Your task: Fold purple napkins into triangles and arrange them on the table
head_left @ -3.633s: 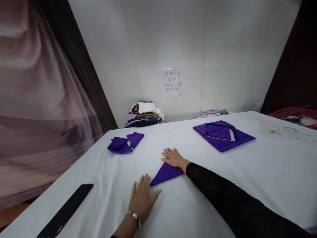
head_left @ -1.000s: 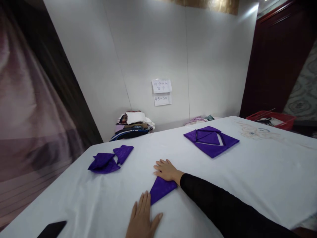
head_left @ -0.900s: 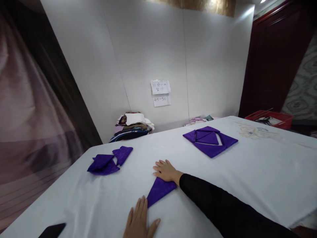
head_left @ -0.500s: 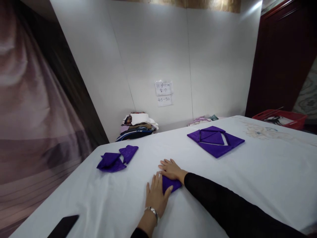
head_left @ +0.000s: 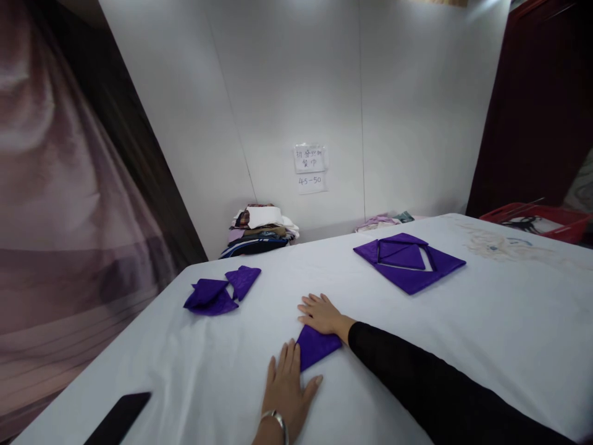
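A folded purple cloth napkin (head_left: 315, 347) lies flat on the white tablecloth (head_left: 393, 383) near the middle front. My right hand (head_left: 321, 314) rests open and palm down over its far edge, covering part of it. At its left edge, my left hand (head_left: 288, 383) lies open with fingers stretched out; the fingertips are at the napkin's border, and a bracelet is on the wrist. Further left are folded purple napkins (head_left: 209, 296) with raised corners. To the right, more purple napkins (head_left: 407, 278) form a diamond shape with a white gap inside.
A black flat object (head_left: 121, 417) lies at the front left of the table. Behind the far edge stand a stack of folded clothes (head_left: 262, 232) and pinkish cloth (head_left: 380, 222). A red basket (head_left: 563, 225) is at the right. Paper signs (head_left: 310, 161) hang on the wall.
My left hand has slid back toward me and slightly left, uncovering more of the napkin. My right hand stays on the far edge. The view has tilted slightly.
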Tool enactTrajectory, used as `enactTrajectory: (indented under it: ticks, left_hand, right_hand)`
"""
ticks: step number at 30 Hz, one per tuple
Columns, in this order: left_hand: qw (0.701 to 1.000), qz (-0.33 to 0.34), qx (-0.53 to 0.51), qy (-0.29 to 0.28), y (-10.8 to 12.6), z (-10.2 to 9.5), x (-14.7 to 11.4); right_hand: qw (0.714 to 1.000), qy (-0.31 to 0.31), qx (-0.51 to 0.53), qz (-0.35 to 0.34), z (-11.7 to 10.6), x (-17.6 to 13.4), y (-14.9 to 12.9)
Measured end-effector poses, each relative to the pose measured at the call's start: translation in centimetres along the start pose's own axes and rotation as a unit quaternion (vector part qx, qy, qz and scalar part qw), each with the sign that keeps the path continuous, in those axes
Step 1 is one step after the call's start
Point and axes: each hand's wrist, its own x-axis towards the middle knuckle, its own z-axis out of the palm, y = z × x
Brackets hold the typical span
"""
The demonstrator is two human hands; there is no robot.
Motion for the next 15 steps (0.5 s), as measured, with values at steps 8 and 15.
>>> enactTrajectory:
  ticks: [8,15]
  left_hand:
    - [0.998,-0.058,-0.006,0.019,-3.6,1.1,-3.2]
    - [0.991,-0.072,-0.062,0.092,-1.0,-0.9,1.0]
  right_hand:
    - [1.0,-0.013,0.009,0.007,0.3,0.3,0.3]
    - [1.0,-0.004,0.006,0.0,-0.1,-0.1,0.1]
